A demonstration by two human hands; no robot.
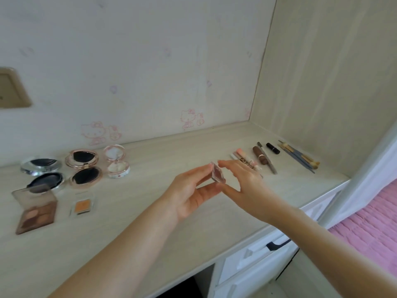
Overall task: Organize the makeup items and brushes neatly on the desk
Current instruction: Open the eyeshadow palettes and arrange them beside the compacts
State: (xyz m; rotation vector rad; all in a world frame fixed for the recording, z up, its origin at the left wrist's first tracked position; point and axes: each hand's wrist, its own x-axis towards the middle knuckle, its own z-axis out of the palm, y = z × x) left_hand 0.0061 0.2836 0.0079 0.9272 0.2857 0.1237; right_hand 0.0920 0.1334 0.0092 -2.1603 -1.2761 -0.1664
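Clear-cased mauve eyeshadow pan [218, 173] pinched by left hand [191, 195] fingers, right hand [245, 186] open beside it.

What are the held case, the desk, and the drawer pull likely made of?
Held case: likely clear hard plastic, glossy; see-through edges around a brownish pan.
Desk: looks like pale wood-grain laminate or wood, matte; faint streaks, no glare.
Drawer pull: dark, probably metal or plastic; too small to tell.

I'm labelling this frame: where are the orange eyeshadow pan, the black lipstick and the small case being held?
orange eyeshadow pan [82, 206]: head view, orange powder.
black lipstick [273, 148]: head view, mid-tube.
small clear case [218, 173]: head view, reddish face.
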